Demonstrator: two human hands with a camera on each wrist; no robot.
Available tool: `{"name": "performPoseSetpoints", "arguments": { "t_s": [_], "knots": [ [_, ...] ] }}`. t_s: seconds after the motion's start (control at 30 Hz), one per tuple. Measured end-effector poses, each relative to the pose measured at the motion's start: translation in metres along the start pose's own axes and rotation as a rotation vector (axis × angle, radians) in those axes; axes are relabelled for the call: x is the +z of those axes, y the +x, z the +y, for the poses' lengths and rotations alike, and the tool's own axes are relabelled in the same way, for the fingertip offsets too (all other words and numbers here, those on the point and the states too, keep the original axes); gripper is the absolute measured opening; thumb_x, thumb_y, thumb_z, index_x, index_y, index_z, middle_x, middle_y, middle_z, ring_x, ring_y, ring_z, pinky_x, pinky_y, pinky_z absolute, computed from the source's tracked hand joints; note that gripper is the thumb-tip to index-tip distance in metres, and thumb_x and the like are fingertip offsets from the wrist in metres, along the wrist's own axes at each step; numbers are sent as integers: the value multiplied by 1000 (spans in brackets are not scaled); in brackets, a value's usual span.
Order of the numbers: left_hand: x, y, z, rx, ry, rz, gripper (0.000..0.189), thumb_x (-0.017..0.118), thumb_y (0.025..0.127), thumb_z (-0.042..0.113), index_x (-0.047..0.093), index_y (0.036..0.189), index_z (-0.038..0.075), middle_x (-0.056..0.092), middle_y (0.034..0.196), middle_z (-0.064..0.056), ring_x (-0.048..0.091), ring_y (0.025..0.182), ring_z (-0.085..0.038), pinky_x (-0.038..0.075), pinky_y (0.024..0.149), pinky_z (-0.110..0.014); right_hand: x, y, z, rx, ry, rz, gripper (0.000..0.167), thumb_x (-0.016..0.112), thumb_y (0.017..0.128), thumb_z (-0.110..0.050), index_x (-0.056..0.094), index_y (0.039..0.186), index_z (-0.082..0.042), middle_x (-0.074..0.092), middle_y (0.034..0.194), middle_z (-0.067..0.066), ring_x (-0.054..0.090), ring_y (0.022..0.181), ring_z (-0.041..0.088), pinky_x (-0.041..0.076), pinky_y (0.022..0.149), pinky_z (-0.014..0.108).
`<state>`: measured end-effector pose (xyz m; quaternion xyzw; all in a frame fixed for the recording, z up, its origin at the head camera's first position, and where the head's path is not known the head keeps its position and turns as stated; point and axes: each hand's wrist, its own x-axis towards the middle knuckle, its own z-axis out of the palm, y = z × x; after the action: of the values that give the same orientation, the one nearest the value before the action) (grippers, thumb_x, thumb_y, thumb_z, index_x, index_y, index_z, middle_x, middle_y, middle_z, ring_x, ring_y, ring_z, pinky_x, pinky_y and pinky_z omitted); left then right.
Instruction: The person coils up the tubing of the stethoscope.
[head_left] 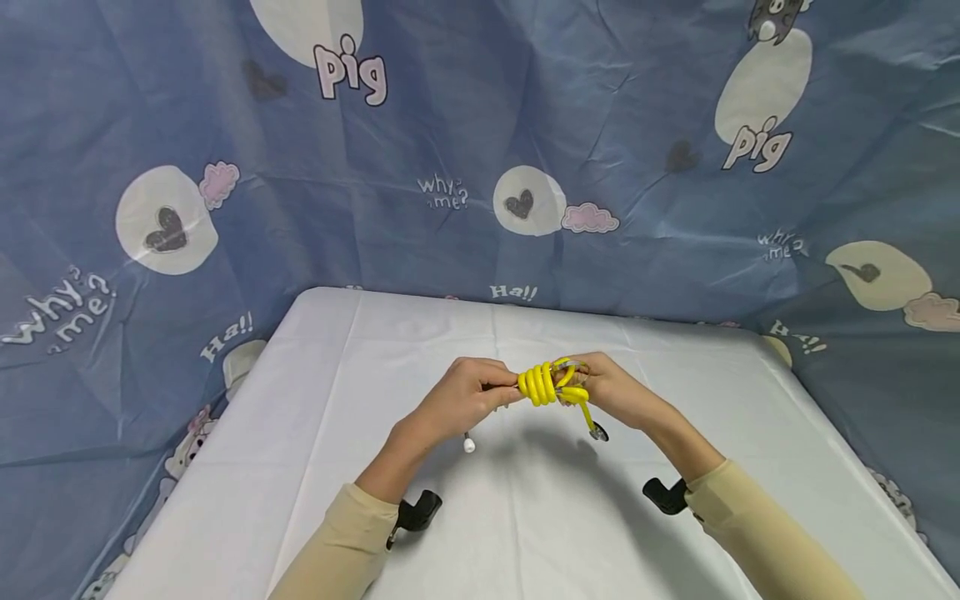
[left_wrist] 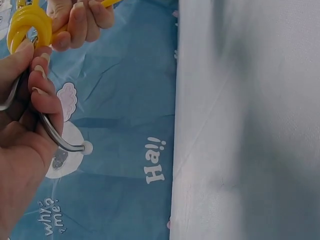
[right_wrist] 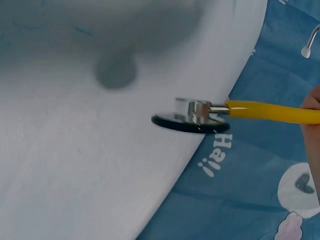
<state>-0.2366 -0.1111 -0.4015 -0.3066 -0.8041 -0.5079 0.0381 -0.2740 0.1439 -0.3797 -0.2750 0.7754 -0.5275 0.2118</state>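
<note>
A stethoscope [head_left: 536, 385] with yellow tubing is held up above the white table, its tubing wound in several turns into a tight coil. My left hand [head_left: 459, 398] grips the metal ear tubes [left_wrist: 54, 134] just left of the coil, and one white ear tip [left_wrist: 88, 147] sticks out past the fingers. On the coil's other side, the curled fingers of my right hand [head_left: 618, 393] hold the yellow tubing. From there a short tubing end hangs down to the chest piece [right_wrist: 192, 122], which has a black rim and dangles above the table.
The white table [head_left: 360, 500] lies under both hands and carries their shadows. A blue printed cloth [head_left: 420, 108] hangs behind it and along its sides. Black mounts [head_left: 422, 510] sit at both wrists.
</note>
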Motion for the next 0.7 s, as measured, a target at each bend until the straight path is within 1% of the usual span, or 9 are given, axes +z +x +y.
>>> {"name": "performPoseSetpoints", "arguments": {
  "t_s": [0.07,0.17,0.3,0.37,0.47,0.57,0.63,0.7],
  "knots": [
    [0,0,-1,3,10,6,15,71,92,17,79,105,19,60,73,6,49,60,-10,44,54,-23,2,-1,0,27,16,13,18,43,95,1,56,84,-3,56,86,6,53,81,20,49,76,36],
    [1,0,-1,3,20,15,15,71,92,17,79,105,17,62,73,5,50,59,-10,43,54,-23,5,-3,3,55,57,23,16,44,97,-4,61,94,-3,59,93,6,57,86,19,52,80,35],
    [2,1,0,-21,35,32,16,70,93,18,79,106,17,64,73,4,49,58,-10,43,53,-23,7,-6,8,43,161,5,16,44,100,-5,60,102,-2,54,100,6,55,87,17,50,81,30],
    [3,1,0,-35,40,45,16,70,93,19,79,106,19,64,73,3,48,58,-9,42,52,-23,9,-6,10,23,190,13,16,43,99,-4,58,102,1,53,99,8,53,86,18,49,80,28],
    [2,2,0,-39,66,68,14,70,93,20,80,103,21,63,72,5,47,58,-9,40,52,-23,15,-6,10,23,133,89,17,45,99,-4,58,100,6,57,88,7,52,77,17,49,72,27],
    [2,2,-2,-32,99,95,12,70,93,21,80,100,22,65,73,5,47,59,-8,39,53,-22,22,-5,7,64,60,185,21,48,100,-7,60,96,10,58,74,5,52,67,15,48,65,27],
    [1,2,-3,-28,118,115,11,71,92,20,80,99,22,67,75,5,48,61,-8,40,54,-22,27,-6,5,90,38,224,23,50,100,-10,62,96,9,58,71,4,52,64,14,48,62,27],
    [0,3,-4,-18,140,133,11,72,92,19,80,98,21,69,78,6,49,62,-8,41,55,-22,31,-8,4,88,46,234,24,50,101,-11,64,99,9,57,72,5,51,65,14,48,61,26]
  ]
}}
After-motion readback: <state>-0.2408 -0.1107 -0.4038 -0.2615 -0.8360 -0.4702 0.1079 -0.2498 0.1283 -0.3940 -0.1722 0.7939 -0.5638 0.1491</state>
